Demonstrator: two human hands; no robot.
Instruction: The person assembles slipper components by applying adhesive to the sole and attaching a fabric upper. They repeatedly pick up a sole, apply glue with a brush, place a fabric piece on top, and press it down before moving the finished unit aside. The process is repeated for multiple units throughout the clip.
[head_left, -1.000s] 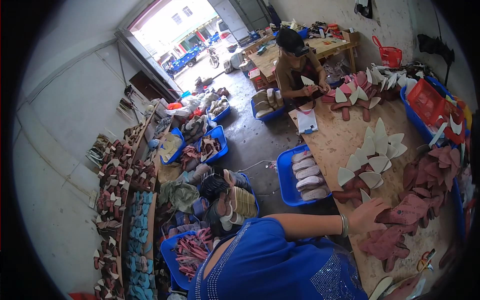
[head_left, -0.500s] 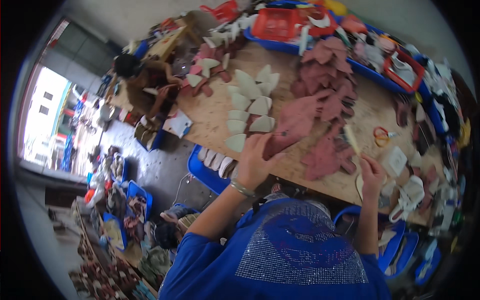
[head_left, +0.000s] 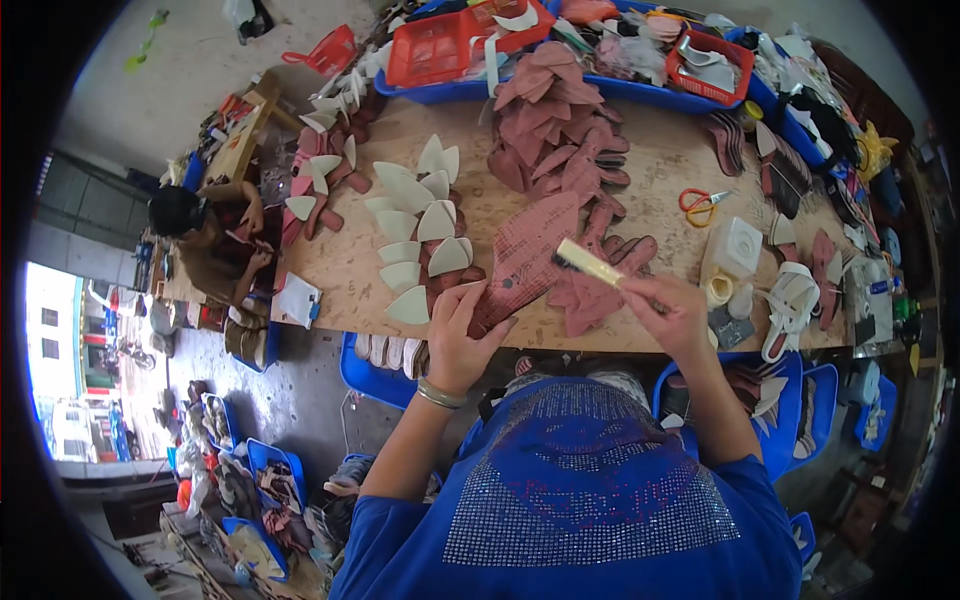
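Note:
In my right hand (head_left: 668, 316) is a small flat brush (head_left: 598, 264) with a pale wooden handle and dark bristles. Its bristle end is over the right part of a dark red, patterned shoe-upper piece (head_left: 528, 255); whether it touches cannot be told. My left hand (head_left: 460, 342) grips the near-left end of that piece at the table's front edge. Beyond and to the right lies a long overlapping stack of similar red pieces (head_left: 545, 115). Left of the piece, cream-coloured curved inserts (head_left: 437, 220) are laid out in rows, some on red pieces.
Orange-handled scissors (head_left: 700, 205), a white square container (head_left: 735, 246) and an open glue-like jar (head_left: 717, 290) stand on the right of the wooden table (head_left: 340, 225). Blue bins (head_left: 375, 375) line its front. Another person (head_left: 215, 230) works at the far left.
My right hand has brought the brush from beside the jars at the right to over the red piece. The left hand keeps its hold. The whole view has turned rightward.

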